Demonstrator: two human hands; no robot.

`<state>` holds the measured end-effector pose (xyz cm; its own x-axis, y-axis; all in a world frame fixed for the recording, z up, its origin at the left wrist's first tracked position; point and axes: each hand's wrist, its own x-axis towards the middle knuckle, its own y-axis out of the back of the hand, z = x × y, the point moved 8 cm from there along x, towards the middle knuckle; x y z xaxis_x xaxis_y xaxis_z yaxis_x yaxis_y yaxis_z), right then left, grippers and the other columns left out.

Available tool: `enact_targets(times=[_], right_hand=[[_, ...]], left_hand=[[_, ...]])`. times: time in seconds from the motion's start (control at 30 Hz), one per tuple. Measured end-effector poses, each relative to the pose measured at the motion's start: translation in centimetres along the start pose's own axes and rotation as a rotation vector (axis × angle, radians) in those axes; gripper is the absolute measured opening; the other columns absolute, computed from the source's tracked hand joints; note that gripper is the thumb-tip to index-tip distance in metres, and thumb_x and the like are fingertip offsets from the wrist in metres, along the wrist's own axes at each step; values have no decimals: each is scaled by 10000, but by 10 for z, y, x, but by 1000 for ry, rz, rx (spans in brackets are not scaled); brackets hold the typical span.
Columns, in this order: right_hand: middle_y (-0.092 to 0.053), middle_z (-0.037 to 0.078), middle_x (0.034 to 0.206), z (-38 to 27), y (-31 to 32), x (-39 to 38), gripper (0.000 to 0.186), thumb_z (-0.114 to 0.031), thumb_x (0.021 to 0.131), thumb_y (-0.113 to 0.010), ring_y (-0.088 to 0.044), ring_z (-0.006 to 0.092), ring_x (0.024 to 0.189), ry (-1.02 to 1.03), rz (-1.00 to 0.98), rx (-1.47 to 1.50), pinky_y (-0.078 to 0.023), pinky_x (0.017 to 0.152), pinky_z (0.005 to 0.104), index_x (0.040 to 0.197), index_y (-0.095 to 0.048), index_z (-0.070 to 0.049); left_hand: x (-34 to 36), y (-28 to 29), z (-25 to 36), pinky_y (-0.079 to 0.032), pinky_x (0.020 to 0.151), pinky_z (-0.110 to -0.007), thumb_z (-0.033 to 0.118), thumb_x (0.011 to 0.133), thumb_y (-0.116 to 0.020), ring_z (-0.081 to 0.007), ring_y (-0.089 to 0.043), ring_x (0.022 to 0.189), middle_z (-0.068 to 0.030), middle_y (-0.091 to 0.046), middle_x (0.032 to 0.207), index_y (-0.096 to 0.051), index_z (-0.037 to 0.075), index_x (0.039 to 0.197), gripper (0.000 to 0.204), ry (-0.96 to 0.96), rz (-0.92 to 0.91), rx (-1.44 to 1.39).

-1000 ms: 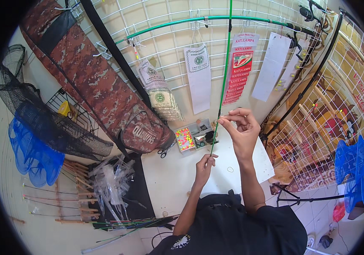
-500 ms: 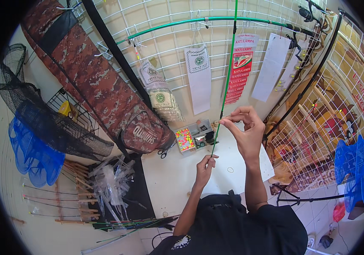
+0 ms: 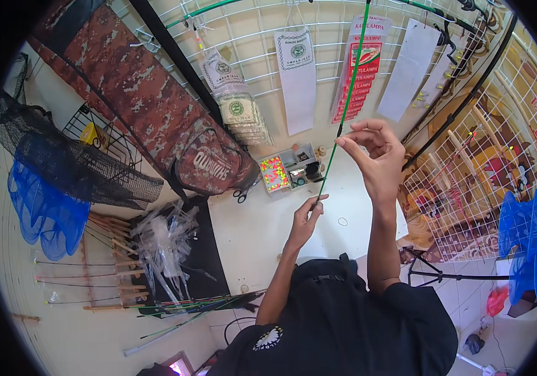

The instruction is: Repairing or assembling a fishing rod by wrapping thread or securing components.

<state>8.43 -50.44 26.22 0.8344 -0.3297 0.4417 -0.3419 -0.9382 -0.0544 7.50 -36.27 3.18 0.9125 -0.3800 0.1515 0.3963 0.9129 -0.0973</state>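
Observation:
A thin green fishing rod [image 3: 355, 69] slants up and away from me over the white table, with dark bands along it. Close to its lower end, my left hand [image 3: 307, 220] has its fingers closed around the rod. Higher up, my right hand [image 3: 378, 156] pinches with thumb and forefinger at the rod beside a dark band, its other fingers curled loosely. Whether a line or small part is also in that pinch is too small to tell. A compartment box [image 3: 279, 191] with bright yellow, pink and orange pieces stands just beyond my left hand.
Scissors [image 3: 240, 196] lie on the white table [image 3: 243, 235], left of the box. A camouflage rod bag [image 3: 130, 94] leans at the left. Clear plastic sleeves [image 3: 167, 241] rest on a black surface. Packets [image 3: 238, 113] hang from the white wire grid. Blue nets [image 3: 531, 244] hang at right.
The view has shifted, so the wall things appear higher. Both hands still hold the rod, with the right hand's free fingers a little more spread.

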Motion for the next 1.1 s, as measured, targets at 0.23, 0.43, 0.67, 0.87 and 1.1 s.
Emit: enact_targets(times=[0.23, 0.43, 0.67, 0.87, 1.1], right_hand=[[-706, 94, 898, 15, 1, -1, 230, -8, 821, -706, -667, 118, 831, -55, -40, 101, -518, 757, 236, 1044, -682, 41], [-700, 92, 893, 13, -1, -1, 203, -16, 813, -720, -664, 113, 826, -59, -67, 60, -518, 734, 232, 1005, -690, 43], [-696, 101, 902, 13, -2, -1, 184, -20, 807, -726, -668, 133, 839, -59, -20, 35, -526, 750, 246, 975, -690, 48], [-697, 107, 905, 9, -4, -2, 192, -24, 805, -726, -671, 140, 845, -69, -24, 1, -529, 746, 252, 979, -691, 47], [-698, 100, 895, 12, -3, -1, 193, -42, 801, -731, -667, 134, 836, -64, -16, -20, -526, 736, 250, 967, -695, 48]], left_hand=[[-3, 1, 5, -388, 820, -300, 304, 999, -379, -127, -465, 876, -48, -530, 879, -562, 14, 1280, 443, -26, -102, -108], [-13, 19, 17, -472, 815, -296, 224, 868, -677, -157, -544, 954, -122, -537, 1133, -609, 16, 1129, 341, -63, 304, 263], [-26, 20, 26, -498, 660, -263, 143, 804, -760, -112, -619, 665, -57, -661, 753, -646, 10, 892, 196, -52, 408, 298], [-19, 13, 39, -483, 636, -247, 136, 838, -718, -106, -612, 643, -60, -674, 731, -662, 1, 860, 148, 9, 381, 341], [-27, 10, 20, -444, 588, -257, 153, 851, -699, -96, -578, 600, -41, -662, 679, -669, 9, 767, 169, -65, 183, 491]])
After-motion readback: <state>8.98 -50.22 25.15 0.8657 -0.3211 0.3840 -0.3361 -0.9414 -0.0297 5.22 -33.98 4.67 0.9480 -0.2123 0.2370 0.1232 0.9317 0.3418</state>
